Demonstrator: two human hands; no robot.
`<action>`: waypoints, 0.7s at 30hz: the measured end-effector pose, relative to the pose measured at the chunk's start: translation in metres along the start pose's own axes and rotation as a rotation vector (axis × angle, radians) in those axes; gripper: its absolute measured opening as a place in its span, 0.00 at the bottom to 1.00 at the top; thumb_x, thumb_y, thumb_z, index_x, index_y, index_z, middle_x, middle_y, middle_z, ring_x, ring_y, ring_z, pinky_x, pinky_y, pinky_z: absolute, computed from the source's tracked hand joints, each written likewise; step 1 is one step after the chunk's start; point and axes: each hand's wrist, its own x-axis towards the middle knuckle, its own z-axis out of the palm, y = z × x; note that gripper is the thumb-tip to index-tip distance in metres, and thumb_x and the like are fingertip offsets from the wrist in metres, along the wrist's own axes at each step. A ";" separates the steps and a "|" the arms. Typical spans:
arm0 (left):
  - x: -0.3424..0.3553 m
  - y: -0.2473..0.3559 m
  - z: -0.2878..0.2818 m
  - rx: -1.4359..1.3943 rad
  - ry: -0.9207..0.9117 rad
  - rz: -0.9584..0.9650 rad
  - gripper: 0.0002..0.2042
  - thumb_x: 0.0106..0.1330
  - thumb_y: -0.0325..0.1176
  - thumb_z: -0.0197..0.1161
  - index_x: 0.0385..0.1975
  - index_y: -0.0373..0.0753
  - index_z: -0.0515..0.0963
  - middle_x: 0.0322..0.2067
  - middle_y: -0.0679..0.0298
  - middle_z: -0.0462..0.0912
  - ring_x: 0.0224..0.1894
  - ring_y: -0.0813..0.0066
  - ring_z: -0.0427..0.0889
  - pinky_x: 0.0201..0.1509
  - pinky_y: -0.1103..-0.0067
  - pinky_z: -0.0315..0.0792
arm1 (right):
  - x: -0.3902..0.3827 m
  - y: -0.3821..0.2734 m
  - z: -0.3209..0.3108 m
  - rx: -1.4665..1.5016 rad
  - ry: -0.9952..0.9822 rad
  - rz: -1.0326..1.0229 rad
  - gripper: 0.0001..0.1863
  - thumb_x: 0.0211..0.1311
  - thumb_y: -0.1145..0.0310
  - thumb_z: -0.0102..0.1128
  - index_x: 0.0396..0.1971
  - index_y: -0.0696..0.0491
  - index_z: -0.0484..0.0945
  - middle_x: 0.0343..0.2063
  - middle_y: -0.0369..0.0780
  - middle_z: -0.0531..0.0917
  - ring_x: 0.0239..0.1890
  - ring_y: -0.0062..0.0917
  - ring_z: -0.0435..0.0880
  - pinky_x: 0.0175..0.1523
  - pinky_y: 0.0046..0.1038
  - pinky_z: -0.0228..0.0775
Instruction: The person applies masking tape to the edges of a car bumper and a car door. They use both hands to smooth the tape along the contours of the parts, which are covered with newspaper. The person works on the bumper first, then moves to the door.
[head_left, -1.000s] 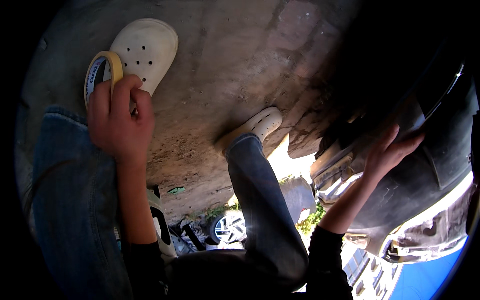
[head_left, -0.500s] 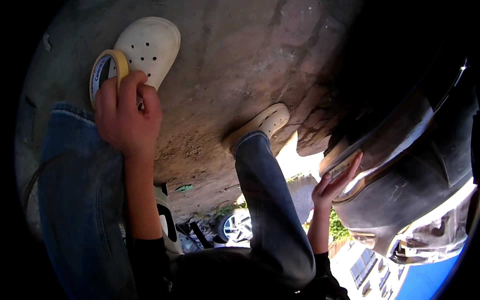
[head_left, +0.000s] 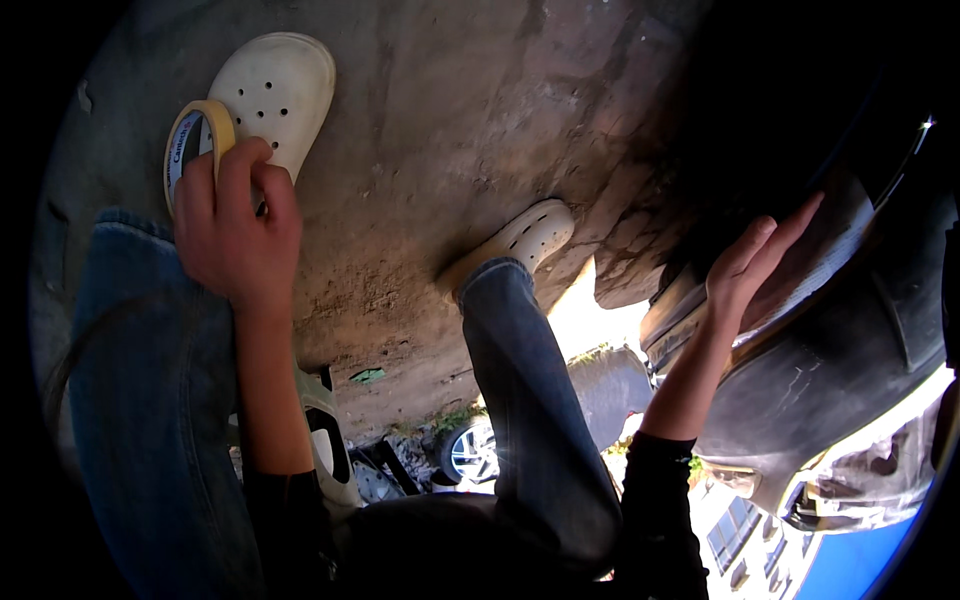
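My left hand point(head_left: 240, 225) is closed around a roll of yellowish masking tape point(head_left: 219, 122), its fingers hooked over the ring. The roll stands on edge in front of a cream clog point(head_left: 280, 85) on my foot. On the other side, my right hand point(head_left: 750, 262) is stretched out flat, fingers straight and thumb apart, with nothing in it. It lies at or just over the lower edge of a dark, dusty vehicle panel point(head_left: 805, 375); whether the palm touches it I cannot tell.
My other clog point(head_left: 540, 235) rests on the dirty, cracked ground point(head_left: 400, 200). A wheel point(head_left: 470, 450) and a pale plastic part point(head_left: 325, 430) stand near rubble. Clear plastic sheeting point(head_left: 860, 485) covers part of the vehicle at lower right.
My right hand has moved up and to the right along the panel, its forearm reaching farther in. My left hand and the tape have shifted slightly left in view.
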 end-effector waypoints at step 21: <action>0.000 0.003 0.002 0.029 0.010 -0.004 0.08 0.55 0.25 0.61 0.30 0.50 0.81 0.28 0.69 0.75 0.29 0.67 0.76 0.30 0.72 0.72 | 0.046 -0.006 0.000 -0.001 -0.023 -0.026 0.51 0.71 0.34 0.36 0.72 0.67 0.41 0.73 0.60 0.48 0.76 0.49 0.45 0.77 0.40 0.38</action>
